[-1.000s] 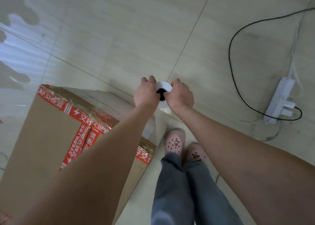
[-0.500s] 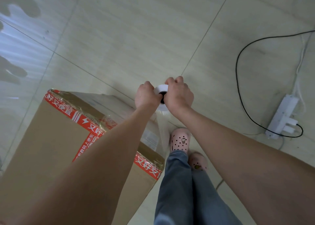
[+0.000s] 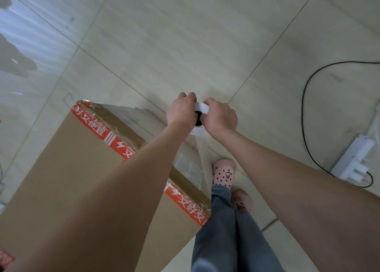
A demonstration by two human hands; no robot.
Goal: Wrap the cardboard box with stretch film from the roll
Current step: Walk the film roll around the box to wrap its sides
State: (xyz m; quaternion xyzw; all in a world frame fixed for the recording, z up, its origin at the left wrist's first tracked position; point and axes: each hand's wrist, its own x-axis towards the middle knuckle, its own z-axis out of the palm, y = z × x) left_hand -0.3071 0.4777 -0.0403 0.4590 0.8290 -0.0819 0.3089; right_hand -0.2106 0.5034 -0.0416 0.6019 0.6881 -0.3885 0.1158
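Since half a second ago: the cardboard box (image 3: 72,168) sits further right and higher in view, and the power strip (image 3: 351,158) has slid towards the right edge. More of the white roll end now shows between my hands.

Pose: both arms stretched out forward and down, nearly straight, wrists close together above the floor (image 3: 185,35).

Left hand (image 3: 181,112): fingers curled round the left end of the roll (image 3: 202,108), knuckles up.

Right hand (image 3: 221,117): fingers curled round the right end, thumb side towards the dark core hole.

Roll: held on end between the two hands, just past the far right side of the box. White rim and black core visible.

Stretch film (image 3: 202,160): a clear sheet runs down from the roll to the box's right side, beside my forward shoe (image 3: 223,173).

Box: stands on the floor at my left, brown, red printed tape (image 3: 115,140) along the top edge under glossy film.
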